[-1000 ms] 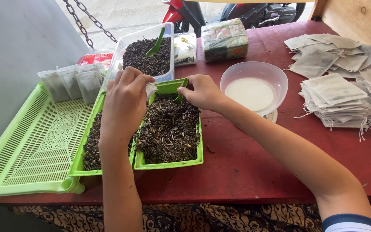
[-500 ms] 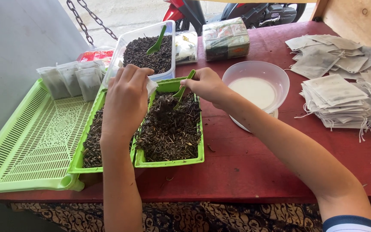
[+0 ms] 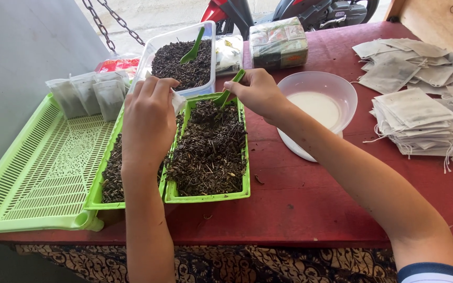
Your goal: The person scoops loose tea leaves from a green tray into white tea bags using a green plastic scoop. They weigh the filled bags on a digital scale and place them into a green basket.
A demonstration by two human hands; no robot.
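The left hand (image 3: 150,118) is raised palm-down, its fingers curled together and pinched shut, the forearm running straight up from the near edge. The right hand (image 3: 258,91) reaches in from the right, fingers closed in a pinch, forearm stretched diagonally.

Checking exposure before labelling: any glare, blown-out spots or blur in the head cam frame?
Head view: even daylight, soft shadows only; the white bowl and the ground at the top edge look bright, near washed out. Sharp on the right hand with its green spoon, the left hand and the tea tray. No motion blur; slight wide-angle bend at the edges.
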